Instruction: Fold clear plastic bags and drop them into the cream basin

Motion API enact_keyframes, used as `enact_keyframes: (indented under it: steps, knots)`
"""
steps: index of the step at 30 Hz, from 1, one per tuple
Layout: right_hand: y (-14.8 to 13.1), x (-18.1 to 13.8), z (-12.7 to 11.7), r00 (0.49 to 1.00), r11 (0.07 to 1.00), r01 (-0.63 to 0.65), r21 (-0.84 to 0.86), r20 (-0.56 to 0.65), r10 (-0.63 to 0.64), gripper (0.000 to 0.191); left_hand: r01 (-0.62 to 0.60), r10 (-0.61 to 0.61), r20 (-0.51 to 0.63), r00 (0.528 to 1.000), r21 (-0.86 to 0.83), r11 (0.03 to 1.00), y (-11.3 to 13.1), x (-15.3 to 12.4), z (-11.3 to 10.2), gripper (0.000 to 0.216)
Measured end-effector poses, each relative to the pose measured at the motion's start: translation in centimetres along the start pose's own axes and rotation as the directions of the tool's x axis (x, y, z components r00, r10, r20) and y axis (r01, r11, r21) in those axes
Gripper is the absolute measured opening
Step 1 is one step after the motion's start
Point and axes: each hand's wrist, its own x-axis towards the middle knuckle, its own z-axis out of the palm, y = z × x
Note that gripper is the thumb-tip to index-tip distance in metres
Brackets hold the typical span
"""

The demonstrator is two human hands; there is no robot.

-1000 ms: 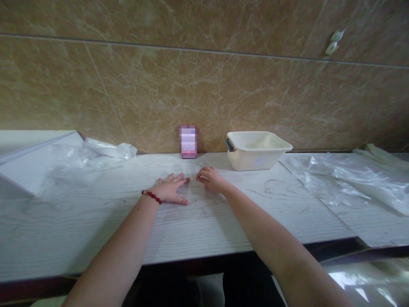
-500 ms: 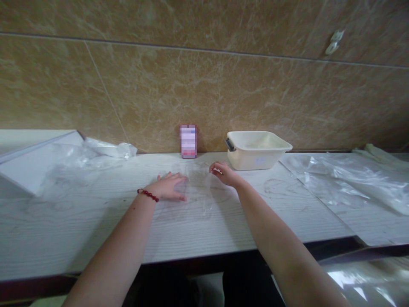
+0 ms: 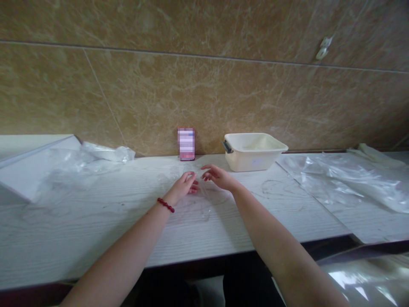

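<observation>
Biggest thing here is the brown marbled tile wall (image 3: 204,98) filling the top half, then the pale wood-grain worktop (image 3: 281,221) running along under it. Off to the right there's a big crumpled spread of clear plastic (image 3: 345,175) on the worktop, and over at the left a white panel (image 3: 35,170) with a rumpled plastic heap (image 3: 68,164) against it. Next size down, a cream tub (image 3: 255,160) with a dark handle sits near the wall, just right of centre. The clear film (image 3: 193,211) lies flat in the middle of the worktop, right under and around the hands, edges pretty hard to make out. Left hand (image 3: 185,185) is loosely curled, right hand (image 3: 219,177) has its fingers bent and a bit apart, fingertips near the left's but with a gap; honestly can't tell if either one is pinching the film. A phone (image 3: 186,145), screen pixelated, leans upright on the wall behind them. Smallest bit: a red bead bracelet (image 3: 165,205) on the left wrist.
</observation>
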Motion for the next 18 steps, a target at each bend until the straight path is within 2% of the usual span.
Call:
enact_keyframes:
  steps: [3,6,10,14,16,18]
  knots:
    - [-0.8,-0.2,0.1,0.997,0.999,-0.039,-0.007,0.071,0.039,0.028,0.011,-0.011,0.003,1.0,-0.046,0.999,-0.3,0.1,-0.1,0.047]
    - [-2.0,-0.5,-0.3,0.992,0.987,-0.038,-0.158,0.114,0.056,0.026,-0.027,0.029,-0.02,0.999,0.128,0.991,-0.9,0.5,-0.2,0.052]
    - [-2.5,-0.6,-0.5,0.966,0.917,0.017,-0.399,0.243,0.087,0.022,-0.074,0.083,-0.011,0.997,0.352,0.933,-1.5,0.8,-0.9,0.037]
    - [-1.7,-0.4,-0.4,0.918,0.86,0.161,-0.484,0.393,0.049,0.032,-0.089,0.087,0.026,0.996,0.466,0.88,-1.4,0.7,-2.3,0.031]
    - [-1.4,-0.3,-0.5,0.91,0.838,0.186,-0.513,0.411,0.05,0.035,-0.068,0.066,0.023,0.998,0.529,0.846,-1.2,0.6,-3.2,0.031]
    - [-1.2,-0.3,-0.6,0.906,0.822,0.18,-0.54,0.418,0.075,0.036,-0.052,0.089,-0.027,0.996,0.631,0.774,-0.9,0.5,-3.9,0.032]
